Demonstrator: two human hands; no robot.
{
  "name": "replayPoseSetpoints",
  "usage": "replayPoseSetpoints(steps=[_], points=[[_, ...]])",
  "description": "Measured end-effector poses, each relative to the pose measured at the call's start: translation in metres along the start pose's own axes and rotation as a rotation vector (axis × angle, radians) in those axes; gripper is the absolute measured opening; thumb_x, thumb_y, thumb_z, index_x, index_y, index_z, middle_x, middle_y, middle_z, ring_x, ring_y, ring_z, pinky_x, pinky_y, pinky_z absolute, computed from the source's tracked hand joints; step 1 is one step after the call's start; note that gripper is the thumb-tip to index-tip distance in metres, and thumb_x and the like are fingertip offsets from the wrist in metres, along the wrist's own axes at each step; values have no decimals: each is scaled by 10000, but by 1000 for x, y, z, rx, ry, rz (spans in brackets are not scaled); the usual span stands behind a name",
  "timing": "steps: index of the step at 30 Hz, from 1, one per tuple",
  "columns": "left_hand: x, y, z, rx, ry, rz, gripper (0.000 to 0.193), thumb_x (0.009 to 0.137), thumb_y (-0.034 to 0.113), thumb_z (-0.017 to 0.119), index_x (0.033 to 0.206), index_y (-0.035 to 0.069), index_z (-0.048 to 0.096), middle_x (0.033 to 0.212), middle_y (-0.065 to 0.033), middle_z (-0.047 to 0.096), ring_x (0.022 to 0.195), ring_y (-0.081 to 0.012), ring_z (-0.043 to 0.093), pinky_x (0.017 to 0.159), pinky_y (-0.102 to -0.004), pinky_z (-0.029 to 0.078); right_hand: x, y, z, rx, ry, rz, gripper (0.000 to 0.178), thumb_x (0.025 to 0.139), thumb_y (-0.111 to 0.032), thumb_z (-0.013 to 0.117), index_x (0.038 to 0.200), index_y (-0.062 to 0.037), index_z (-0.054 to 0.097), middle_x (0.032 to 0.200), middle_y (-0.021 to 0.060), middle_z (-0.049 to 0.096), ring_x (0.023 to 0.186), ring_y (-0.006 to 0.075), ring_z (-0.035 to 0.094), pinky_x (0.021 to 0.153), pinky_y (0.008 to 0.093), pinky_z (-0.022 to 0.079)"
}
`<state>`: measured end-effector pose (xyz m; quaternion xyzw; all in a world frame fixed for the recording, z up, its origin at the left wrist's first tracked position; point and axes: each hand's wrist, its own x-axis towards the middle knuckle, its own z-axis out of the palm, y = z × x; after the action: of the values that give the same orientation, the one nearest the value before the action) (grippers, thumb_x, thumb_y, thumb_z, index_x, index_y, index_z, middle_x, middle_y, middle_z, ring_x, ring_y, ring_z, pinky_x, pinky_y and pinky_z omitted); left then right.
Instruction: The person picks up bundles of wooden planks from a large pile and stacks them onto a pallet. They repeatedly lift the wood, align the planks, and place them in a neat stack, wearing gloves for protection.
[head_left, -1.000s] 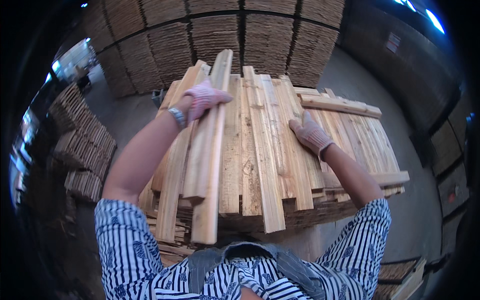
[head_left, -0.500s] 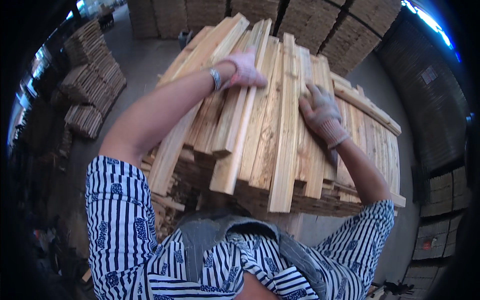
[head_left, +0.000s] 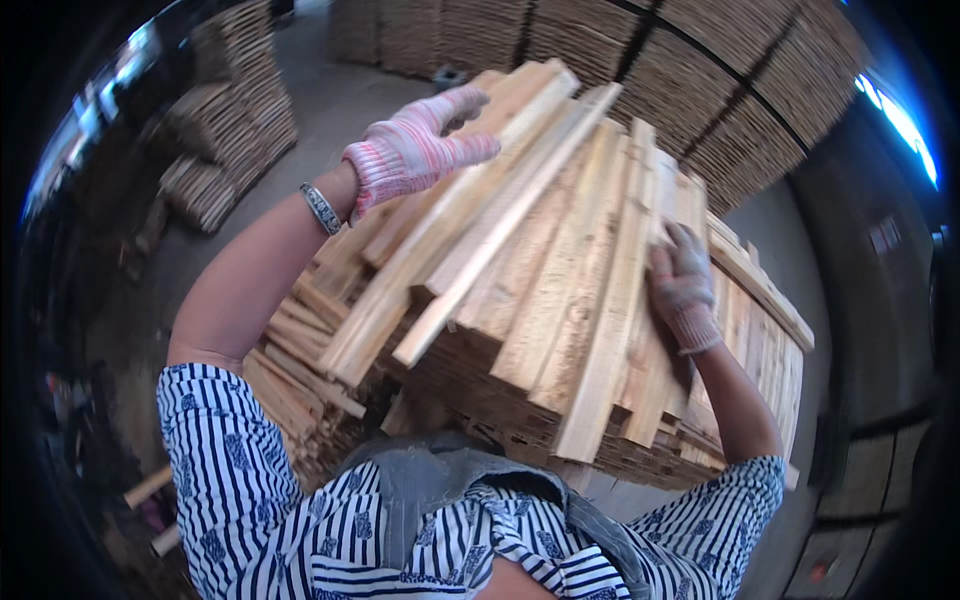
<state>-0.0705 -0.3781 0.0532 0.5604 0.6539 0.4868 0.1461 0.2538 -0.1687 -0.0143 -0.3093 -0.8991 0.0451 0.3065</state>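
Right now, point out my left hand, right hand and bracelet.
Left hand (head_left: 412,146): head view, on its gloved back.
Right hand (head_left: 684,282): head view, on its gloved back.
Bracelet (head_left: 321,208): head view, on the band's outer face.

The gloved left hand (head_left: 425,140), a bracelet (head_left: 322,208) at its wrist, is spread near the pale boards (head_left: 562,255); the gloved right hand (head_left: 684,278) rests on them, tall timber stacks (head_left: 715,85) behind

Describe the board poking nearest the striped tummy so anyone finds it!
Find the big stack of pale wooden planks; look just left of the pale knit-gloved right hand. The long, straight, tan wooden board there juts out past both its neighbours.
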Motion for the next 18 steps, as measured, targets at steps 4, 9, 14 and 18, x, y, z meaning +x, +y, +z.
replayPoseSetpoints(steps=[4,9,14,18], points=[[-99,-41,-56,-485,387,56,430,988,69,610,1402,2,514,1328,-130,616,1241,-177,571,1081,-327,457,-9,15,-1,-25,124,-92,389,956,-107,560,1321,26,582,1331,208,600,1241,322,567,1083,395,427],[-292,-195,-68,-1264,892,-81,288,1033,156,529,1274,18,605,1262,-91,664,1227,-202,585,1093,-354,445,32,-49,-35,326,214,-260,373,1070,-87,438,1422,26,485,1408,150,551,1276,228,546,1102,345,446],[-493,-292,87,-1365,1134,-586,125,969,205,517,942,153,627,873,3,629,899,-170,609,747,-352,474,97,-209,-9,525,-178,-839,406,1047,-47,433,1441,56,441,1423,191,534,1295,284,545,1105,386,447],[-583,-298,119,-1403,1425,-1221,230,1006,274,447,946,164,640,831,-26,625,861,-240,606,735,-409,466,118,-396,25,178,-594,-1156,438,983,-38,538,1416,15,496,1400,181,562,1286,290,559,1085,384,453]])
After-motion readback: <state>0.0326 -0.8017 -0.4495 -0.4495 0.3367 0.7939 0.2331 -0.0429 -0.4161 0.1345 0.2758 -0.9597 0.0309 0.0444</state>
